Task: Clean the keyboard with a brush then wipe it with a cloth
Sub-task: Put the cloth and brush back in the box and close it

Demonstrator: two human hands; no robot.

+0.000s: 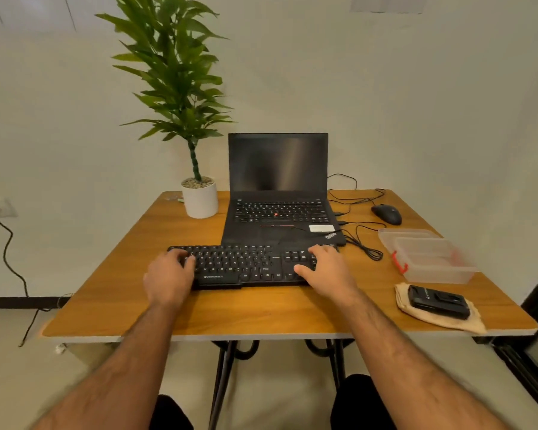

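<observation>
Both forearms are bare from the bottom edge of the frame to the wrists, with dark hair along them; no sleeve shows. Left hand (168, 279) and right hand (328, 273) carry no glove, ring, watch or band. Dark, near-black garments cover both knees at the frame's bottom edge.

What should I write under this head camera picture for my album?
Both hands, left hand and right hand, rest on the black keyboard before cleaning starts.

Keyboard (246, 265) as our landmark: laptop (278, 193) behind; potted plant (199, 197) behind-left; lidded container (429, 256) right; cloth (441, 321) front-right.
</observation>
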